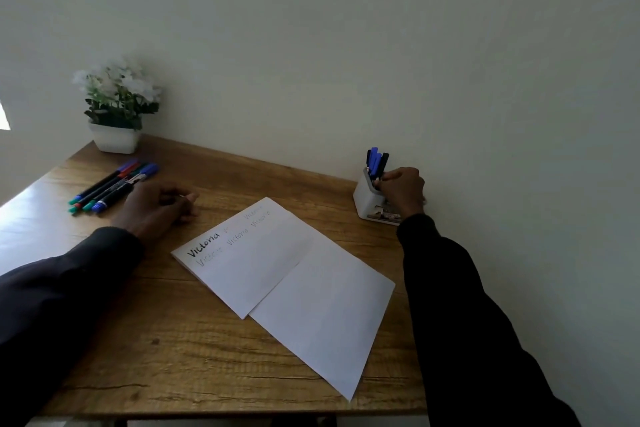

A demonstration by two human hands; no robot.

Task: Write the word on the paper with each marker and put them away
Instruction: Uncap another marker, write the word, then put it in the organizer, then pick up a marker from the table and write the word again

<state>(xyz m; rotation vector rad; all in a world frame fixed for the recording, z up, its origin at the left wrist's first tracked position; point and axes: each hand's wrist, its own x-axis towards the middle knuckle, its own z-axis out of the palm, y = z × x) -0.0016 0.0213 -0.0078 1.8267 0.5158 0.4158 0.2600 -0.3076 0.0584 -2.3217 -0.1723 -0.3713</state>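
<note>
Flowerpot point(114, 139) back left, loose markers point(110, 188) beside left hand point(156, 209), paper point(287, 288) centre

Single head-worn wide-angle view, forward and down over the wooden desk point(173, 340); wall point(346, 45) close behind

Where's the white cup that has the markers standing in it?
In the head view the white cup sits on the table, far right by the wall, right of the paper, with the right hand at its rim.
</note>
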